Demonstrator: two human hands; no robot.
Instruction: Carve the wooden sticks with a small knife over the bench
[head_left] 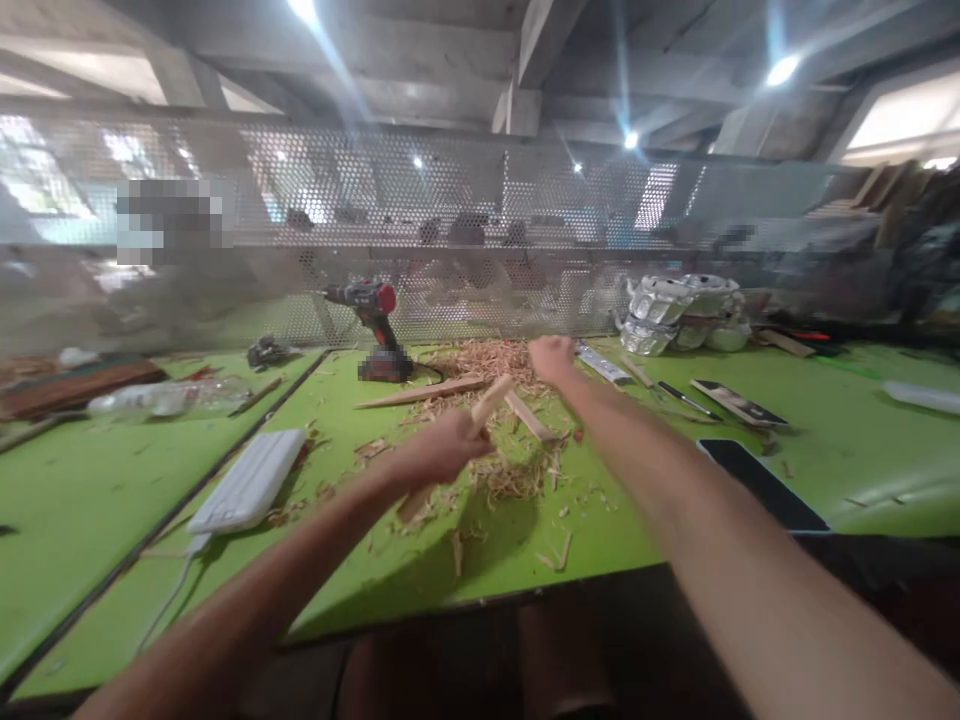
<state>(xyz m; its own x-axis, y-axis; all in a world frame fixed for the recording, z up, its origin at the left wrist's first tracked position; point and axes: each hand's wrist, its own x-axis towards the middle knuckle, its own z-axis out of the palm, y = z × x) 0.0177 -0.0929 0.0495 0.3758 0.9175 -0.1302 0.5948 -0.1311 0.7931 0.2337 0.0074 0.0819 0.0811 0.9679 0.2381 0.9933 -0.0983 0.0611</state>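
Head view: left hand (448, 447) has its grip wrapped round a wooden stick (493, 401), right hand (553, 360) is by the shavings (480, 358), can't tell if that grip's holding anything.

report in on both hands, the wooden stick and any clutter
Left hand closed around wooden stick, one end sticking out. Right hand curled, contents unclear. Wood shavings strewn near both hands.
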